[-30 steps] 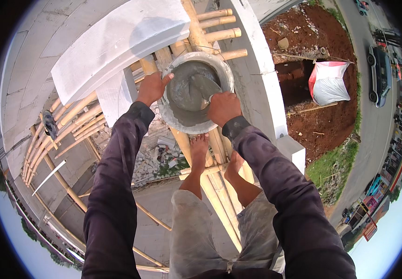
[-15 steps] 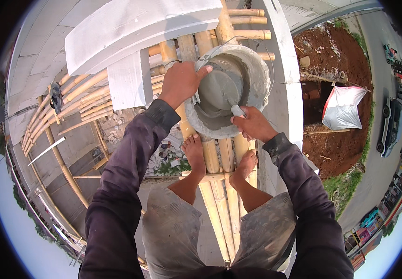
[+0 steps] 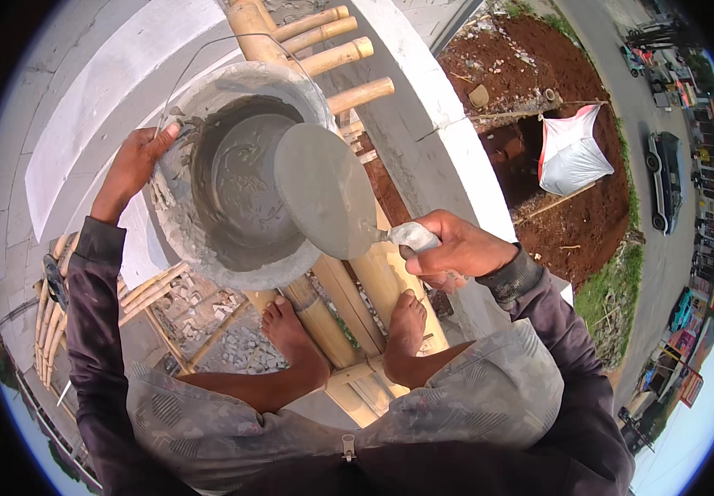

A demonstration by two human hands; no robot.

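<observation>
Stirring seems paused: my right hand [image 3: 459,250] grips the trowel [image 3: 324,192], now lifted off the mortar [image 3: 245,178], my left hand [image 3: 135,169] the bucket [image 3: 182,227].

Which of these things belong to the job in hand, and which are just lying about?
In use:
Trowel, in the grip of the right hand
Bucket, its rim held by the left hand
Wet grey mix inside
Bamboo poles under the feet

Lying about:
Rubble, below the poles
What looks like a sandal, far left
Red-and-white sheet, right
</observation>
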